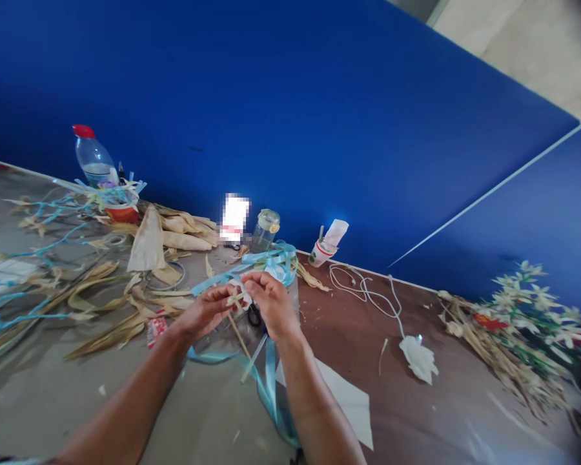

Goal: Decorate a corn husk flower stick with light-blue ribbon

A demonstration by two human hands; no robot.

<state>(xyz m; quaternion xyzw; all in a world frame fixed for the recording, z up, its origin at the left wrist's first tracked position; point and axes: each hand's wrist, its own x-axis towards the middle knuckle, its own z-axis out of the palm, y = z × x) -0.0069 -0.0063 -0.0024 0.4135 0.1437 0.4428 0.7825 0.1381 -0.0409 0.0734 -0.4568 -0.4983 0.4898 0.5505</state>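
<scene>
Near the middle of the table, my left hand (208, 312) pinches a small pale flower-like piece (236, 297), which looks made of husk strips. My right hand (271, 305) is closed at its upper right side, fingertips on a white bit of it. Light blue ribbon (266, 391) runs on the table beneath and between my forearms, with a loose coil behind my hands. Dark scissor handles (254, 316) show partly below my fingers. A thin pale stick (239, 336) slants under the hands. White paper (346, 397) lies partly under my right forearm.
Dried corn husks (148, 242) and blue-wrapped stems (39, 252) spread left, near a red-capped bottle (94, 158). Against the blue partition (290, 116) stand a lit screen (235, 218), a jar (265, 231) and a cup (322, 252). A white cable (368, 290) and white flowers (532, 300) lie right.
</scene>
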